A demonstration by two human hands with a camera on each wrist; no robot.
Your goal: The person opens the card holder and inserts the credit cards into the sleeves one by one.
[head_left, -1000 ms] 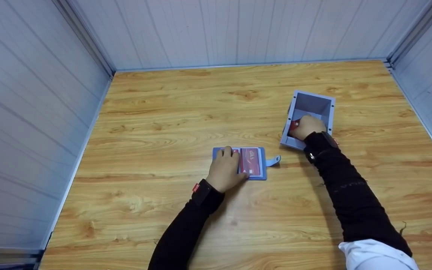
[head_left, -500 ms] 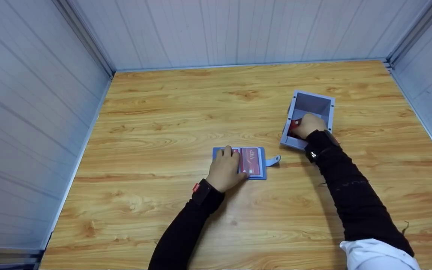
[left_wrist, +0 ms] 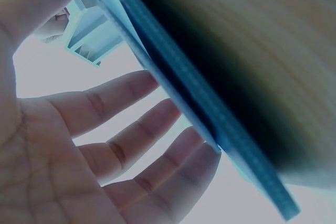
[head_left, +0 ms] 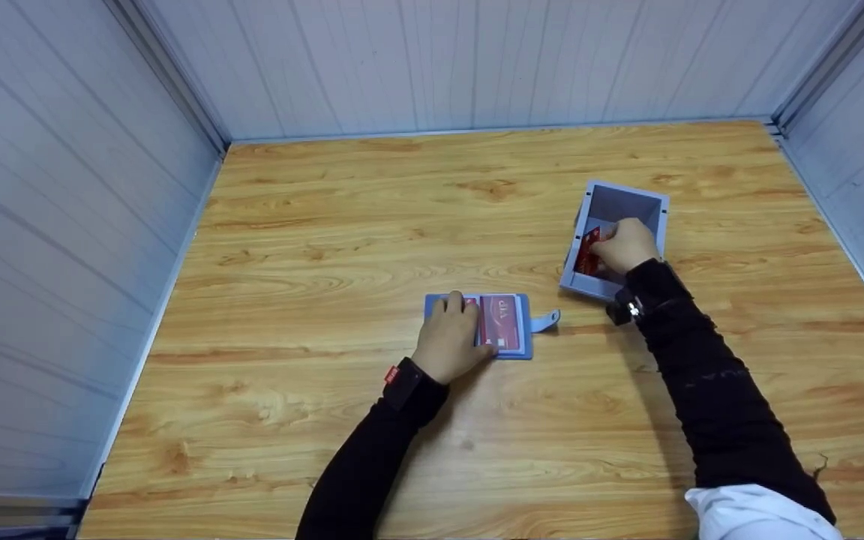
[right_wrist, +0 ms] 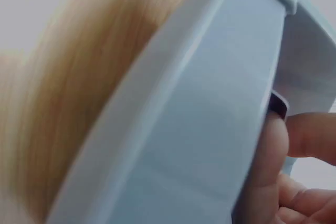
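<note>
Right grip (head_left: pixel 628 247) pinches a red card (head_left: pixel 587 256) in a grey plastic box (head_left: pixel 625 204) toward the desk's (head_left: pixel 312 247) far-right corner. Left grip (head_left: pixel 447 342), spread, touches a blue booklet (head_left: pixel 526 330).

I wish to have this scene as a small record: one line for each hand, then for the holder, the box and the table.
left hand: rests on the holder
right hand: inside the box, pinching a red card
holder: blue, lying open, strap pointing right
box: grey, open top, beyond and right of the holder
table: wood pattern
</note>
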